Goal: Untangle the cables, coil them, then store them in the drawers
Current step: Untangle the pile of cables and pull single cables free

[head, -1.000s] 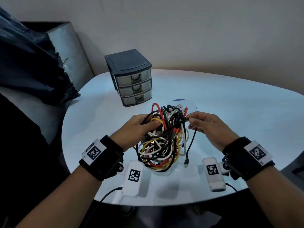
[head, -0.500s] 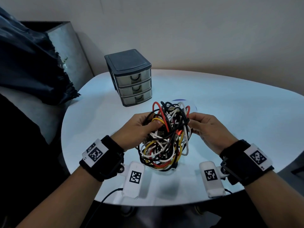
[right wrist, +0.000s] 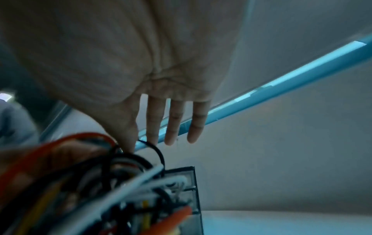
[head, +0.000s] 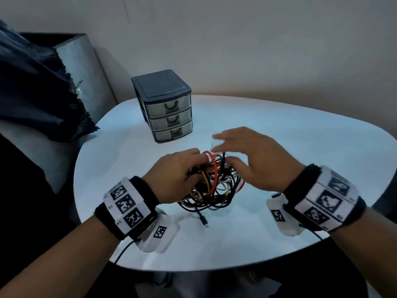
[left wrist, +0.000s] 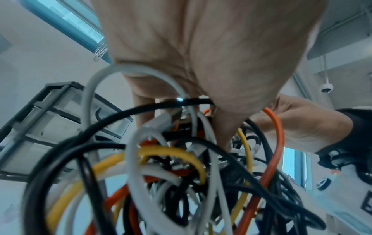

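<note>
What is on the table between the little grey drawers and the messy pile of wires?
Nothing: in the head view the white table is bare between the small grey three-drawer plastic chest and the tangled bundle of coloured cables.

You have a white round-edged table (head: 279,134) in front of you, set against a plain pale wall (head: 236,39). To your left sits a grey box-like bin (head: 86,67) with a dark crumpled plastic bag (head: 32,93) draped over it, beside the table's edge.
</note>
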The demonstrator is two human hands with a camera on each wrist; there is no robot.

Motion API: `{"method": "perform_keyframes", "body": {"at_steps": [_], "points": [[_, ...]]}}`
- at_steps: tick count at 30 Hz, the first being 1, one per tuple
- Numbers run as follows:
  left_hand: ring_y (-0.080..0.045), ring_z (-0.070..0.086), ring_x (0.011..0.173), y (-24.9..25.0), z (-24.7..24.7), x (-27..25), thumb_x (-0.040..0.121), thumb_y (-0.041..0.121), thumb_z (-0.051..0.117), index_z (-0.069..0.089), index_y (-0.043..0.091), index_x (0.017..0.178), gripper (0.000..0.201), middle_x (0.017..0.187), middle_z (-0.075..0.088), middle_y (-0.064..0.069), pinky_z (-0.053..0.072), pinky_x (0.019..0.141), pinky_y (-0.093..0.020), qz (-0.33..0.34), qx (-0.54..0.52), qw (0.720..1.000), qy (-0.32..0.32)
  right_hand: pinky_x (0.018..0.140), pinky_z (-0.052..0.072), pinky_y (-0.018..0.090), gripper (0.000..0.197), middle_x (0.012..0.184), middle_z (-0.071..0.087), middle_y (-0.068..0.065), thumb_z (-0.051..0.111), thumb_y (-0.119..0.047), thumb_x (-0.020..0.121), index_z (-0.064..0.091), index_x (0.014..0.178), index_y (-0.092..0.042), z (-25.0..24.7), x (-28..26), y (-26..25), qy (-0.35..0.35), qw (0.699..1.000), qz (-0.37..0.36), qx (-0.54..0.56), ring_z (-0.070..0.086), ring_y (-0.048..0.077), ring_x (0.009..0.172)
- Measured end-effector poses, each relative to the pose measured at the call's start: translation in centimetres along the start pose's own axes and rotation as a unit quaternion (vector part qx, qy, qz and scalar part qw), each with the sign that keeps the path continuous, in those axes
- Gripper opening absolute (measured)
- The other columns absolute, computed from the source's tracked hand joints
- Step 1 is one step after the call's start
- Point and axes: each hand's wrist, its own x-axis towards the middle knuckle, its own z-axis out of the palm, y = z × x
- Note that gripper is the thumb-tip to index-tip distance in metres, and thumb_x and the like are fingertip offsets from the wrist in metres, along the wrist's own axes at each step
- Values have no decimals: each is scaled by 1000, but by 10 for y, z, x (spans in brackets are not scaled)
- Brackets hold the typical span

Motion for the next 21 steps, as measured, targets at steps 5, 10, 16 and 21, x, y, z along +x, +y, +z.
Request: {"method": "perform_keyframes", "body": {"at_steps": [5,10,16,21], "points": [[-16,51,76,-7,0,-8,81,20,54,55,35,98,23,87,52,14,44,62,-33,2,19,1000,13,78,52,38,14,80,72,-10,60,-23,90,74,87,-24,-5,0,3,23,999,24,-34,68,19,82],[-10,44,77,-15,-4,-13,84,18,61,64,30,101,21,85,44,20,39,65,-28,2,53,998,35,75,53,37,35,72,67,13,53,8,92,68,99,-22,-3,-15,23,102,926,246,268,69,15,68],[-17,54,99,-5,-4,1,88,9,54,65,30,112,33,103,60,11,46,81,-33,-44,71,994,-66,67,44,26,17,70,54,-18,64,-36,87,72,102,-39,5,-32,-5,-52,997,51,-5,50,5,60],[-22,54,94,-2,-8,1,88,17,46,64,26,107,28,102,58,5,48,80,-42,-55,87,990,-92,57,43,26,20,60,66,-10,58,-34,91,75,81,-30,4,-22,-4,-5,991,-8,-130,55,19,50]]}}
